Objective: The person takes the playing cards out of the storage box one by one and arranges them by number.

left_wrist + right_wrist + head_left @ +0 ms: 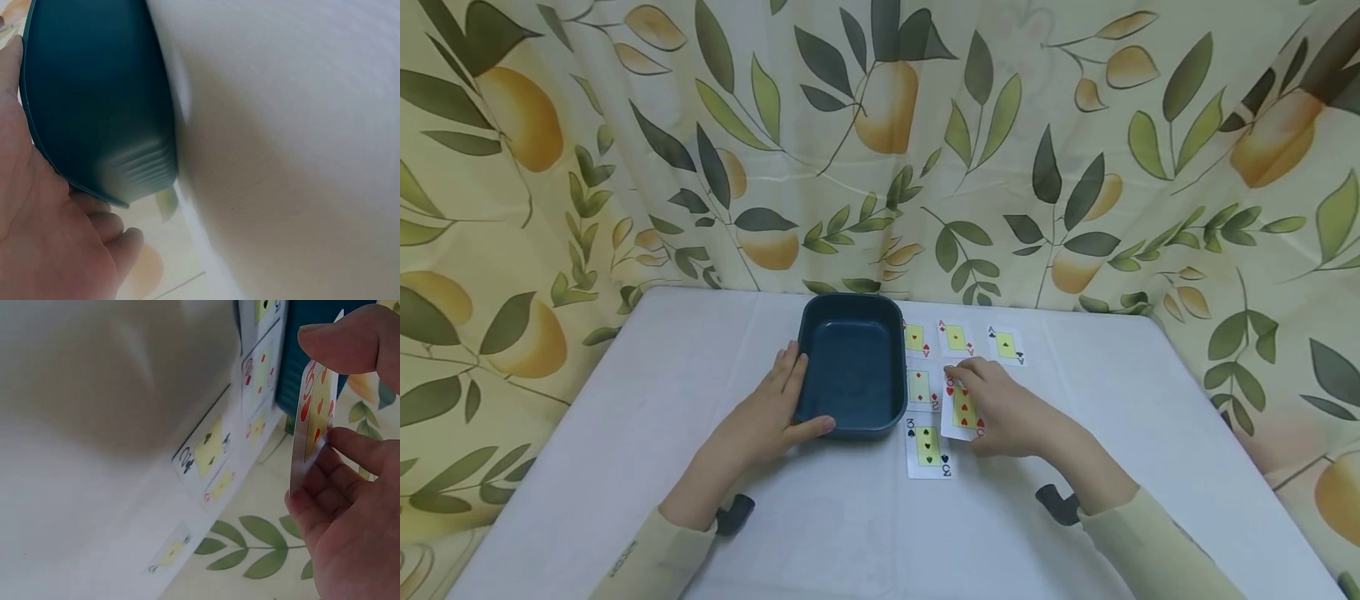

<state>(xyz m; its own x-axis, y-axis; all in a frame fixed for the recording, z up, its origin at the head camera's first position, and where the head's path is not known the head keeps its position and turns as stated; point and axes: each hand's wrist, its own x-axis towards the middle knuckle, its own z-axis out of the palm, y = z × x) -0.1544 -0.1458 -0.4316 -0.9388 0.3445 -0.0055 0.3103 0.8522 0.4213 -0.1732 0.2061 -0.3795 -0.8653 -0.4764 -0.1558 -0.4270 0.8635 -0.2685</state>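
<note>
Looks early to me: the dark teal rounded plastic tub holds nothing, and five glossy cards lie flat on the white cloth table beside it. My right hand pinches a red heart card; my left hand lies spread against the tub's side.

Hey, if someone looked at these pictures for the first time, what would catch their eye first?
Probably the dark teal tray at the middle of the white table, with the left hand resting against its left side. Right beside it, the right hand pinches a red-suited playing card among face-up cards laid in rows to the tray's right. Behind everything hangs a leaf-and-fruit curtain.
</note>
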